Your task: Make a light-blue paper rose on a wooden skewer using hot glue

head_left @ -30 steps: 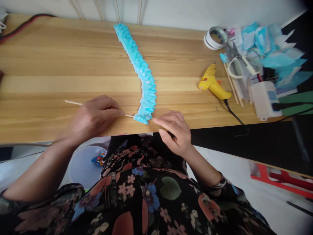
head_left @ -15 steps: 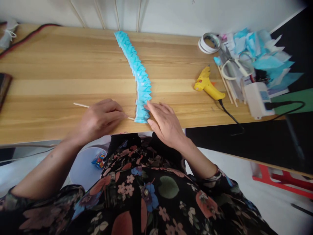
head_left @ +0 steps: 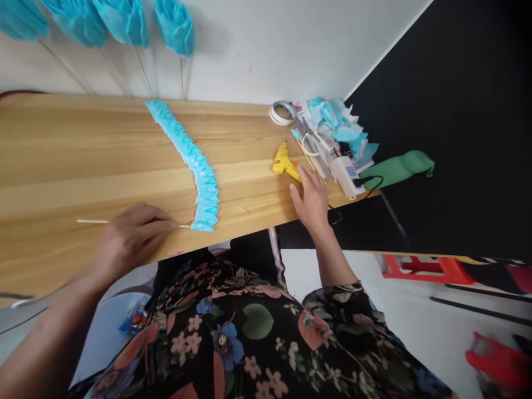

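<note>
A long strip of folded blue paper (head_left: 189, 157) lies curved across the wooden table (head_left: 62, 160). Its near end sits on a thin wooden stick (head_left: 89, 221). My left hand (head_left: 131, 238) rests over the middle of that stick and pinches it just left of the paper. My right hand (head_left: 311, 199) is at the table's front right edge with its fingers spread. Its fingertips are just short of the handle of a yellow glue gun (head_left: 285, 163), and it holds nothing.
A roll of white tape (head_left: 281, 112), scissors, blue paper scraps (head_left: 336, 124) and a white box (head_left: 346, 172) crowd the table's right end. Several blue paper flowers (head_left: 124, 19) on sticks lean against the wall. A green object (head_left: 397, 169) and red stool (head_left: 419, 269) lie beyond.
My right hand left the near end of the paper strip and moved right toward the glue gun. The view turned right and tilted up. My left hand stayed on the stick.
</note>
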A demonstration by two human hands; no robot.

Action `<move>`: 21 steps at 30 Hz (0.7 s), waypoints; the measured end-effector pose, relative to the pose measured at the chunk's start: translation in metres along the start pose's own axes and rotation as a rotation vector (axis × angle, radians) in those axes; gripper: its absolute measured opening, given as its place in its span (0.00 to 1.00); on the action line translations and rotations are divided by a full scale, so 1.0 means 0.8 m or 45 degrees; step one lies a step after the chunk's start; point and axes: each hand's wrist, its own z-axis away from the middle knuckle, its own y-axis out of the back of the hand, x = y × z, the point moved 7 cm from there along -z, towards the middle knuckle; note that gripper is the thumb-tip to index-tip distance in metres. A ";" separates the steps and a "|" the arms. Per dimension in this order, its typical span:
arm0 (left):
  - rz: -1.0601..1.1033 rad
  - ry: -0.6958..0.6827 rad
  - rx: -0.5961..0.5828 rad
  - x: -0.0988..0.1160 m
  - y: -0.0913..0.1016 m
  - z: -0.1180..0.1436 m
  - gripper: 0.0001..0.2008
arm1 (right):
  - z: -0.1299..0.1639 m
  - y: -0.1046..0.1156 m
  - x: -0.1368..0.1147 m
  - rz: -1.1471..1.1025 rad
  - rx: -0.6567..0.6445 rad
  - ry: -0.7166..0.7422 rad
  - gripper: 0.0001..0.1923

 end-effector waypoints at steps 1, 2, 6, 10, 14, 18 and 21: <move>0.018 0.017 0.000 -0.001 -0.002 0.001 0.07 | -0.005 -0.002 0.010 0.039 -0.015 -0.011 0.29; 0.028 0.045 -0.011 -0.002 -0.004 0.001 0.07 | -0.010 -0.004 0.018 0.067 -0.019 -0.014 0.29; 0.038 0.009 -0.014 0.004 -0.007 -0.002 0.08 | -0.043 -0.006 0.006 -0.015 0.044 0.080 0.25; 0.014 -0.004 0.022 0.006 -0.005 -0.007 0.08 | -0.102 -0.022 -0.077 -0.183 -0.039 0.289 0.23; -0.005 0.011 0.043 0.009 -0.005 -0.009 0.09 | -0.176 -0.074 -0.193 -0.192 -0.298 0.465 0.20; -0.010 0.049 0.064 0.007 -0.005 -0.008 0.09 | -0.247 -0.149 -0.265 -0.099 -0.567 0.367 0.19; -0.004 0.075 0.067 0.005 -0.006 -0.008 0.10 | -0.280 -0.193 -0.287 -0.077 -0.653 0.270 0.21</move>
